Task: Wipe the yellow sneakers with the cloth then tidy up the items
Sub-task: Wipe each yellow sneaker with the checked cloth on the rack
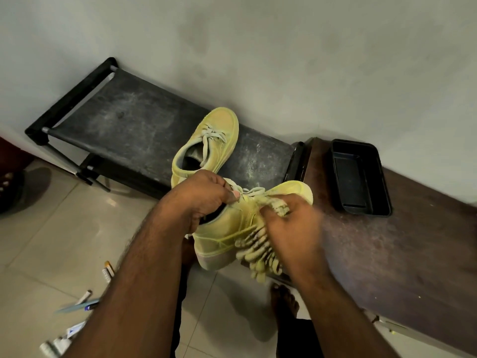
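One dusty black rack (144,120), tiled floor (51,228)

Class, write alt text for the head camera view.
A person's left hand holds a yellow sneaker while the right hand wipes it with a shaggy cloth. The other sneaker rests on a dark bench.

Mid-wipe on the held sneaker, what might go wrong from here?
1. The other sneaker sits at the rack's front edge, close to the left hand; a bump may tip it off.
2. The cloth's loose strands could snag the laces.
3. Tubes scattered on the floor by the person's feet could be stepped on.
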`<state>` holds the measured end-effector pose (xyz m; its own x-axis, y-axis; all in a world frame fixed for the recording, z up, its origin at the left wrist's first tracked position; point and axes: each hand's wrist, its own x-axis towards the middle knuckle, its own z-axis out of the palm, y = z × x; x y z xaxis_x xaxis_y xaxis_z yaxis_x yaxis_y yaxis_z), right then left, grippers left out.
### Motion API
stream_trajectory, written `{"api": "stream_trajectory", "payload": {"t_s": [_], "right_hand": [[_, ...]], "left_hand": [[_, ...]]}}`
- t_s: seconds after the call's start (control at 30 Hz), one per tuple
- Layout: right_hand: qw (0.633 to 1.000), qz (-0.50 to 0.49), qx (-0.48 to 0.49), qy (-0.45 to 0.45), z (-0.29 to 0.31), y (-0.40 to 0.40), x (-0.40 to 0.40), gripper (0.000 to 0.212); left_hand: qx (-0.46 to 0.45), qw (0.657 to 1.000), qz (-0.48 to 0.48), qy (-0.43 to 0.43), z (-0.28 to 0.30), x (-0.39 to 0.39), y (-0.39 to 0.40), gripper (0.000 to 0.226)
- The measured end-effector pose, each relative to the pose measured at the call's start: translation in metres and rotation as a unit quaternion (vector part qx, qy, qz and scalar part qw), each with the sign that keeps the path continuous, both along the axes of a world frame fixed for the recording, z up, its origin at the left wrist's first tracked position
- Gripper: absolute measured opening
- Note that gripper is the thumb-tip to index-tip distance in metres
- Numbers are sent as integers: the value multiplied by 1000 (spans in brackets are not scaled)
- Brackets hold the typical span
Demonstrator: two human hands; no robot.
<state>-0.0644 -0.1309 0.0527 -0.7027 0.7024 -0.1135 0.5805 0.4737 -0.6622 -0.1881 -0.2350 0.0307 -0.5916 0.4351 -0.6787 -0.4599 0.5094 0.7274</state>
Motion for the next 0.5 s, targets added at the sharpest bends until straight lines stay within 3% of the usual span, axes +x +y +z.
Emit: {"api": "stream_trajectory", "payload": {"t_s": [0.07, 0.13, 0.23, 0.3, 0.33, 0.4, 0.5], "right_hand": [[998, 49, -43, 17, -3, -12, 0, 18], [996, 10, -89, 17, 0, -3, -2, 18], [999, -38, 10, -7, -1, 16, 3, 24], [996, 62, 61, -18, 2, 7, 2, 23], [991, 123, 42, -10, -1, 0, 2, 22], [982, 163, -99, 19, 0, 0, 4, 18], [924, 56, -360, 115, 15, 27, 12, 13]], "left_hand": [[2, 1000, 11, -6, 0, -1, 0, 13], [7, 1000, 22, -3, -1, -2, 0, 12], [10, 1000, 11, 4, 0, 0, 0, 9], [12, 1000, 7, 8, 0, 1, 1, 7], [10, 1000, 11, 15, -1, 0, 1, 7], [7, 999, 25, 29, -3, -2, 1, 13], [6, 999, 27, 39, -4, -3, 2, 12]]}}
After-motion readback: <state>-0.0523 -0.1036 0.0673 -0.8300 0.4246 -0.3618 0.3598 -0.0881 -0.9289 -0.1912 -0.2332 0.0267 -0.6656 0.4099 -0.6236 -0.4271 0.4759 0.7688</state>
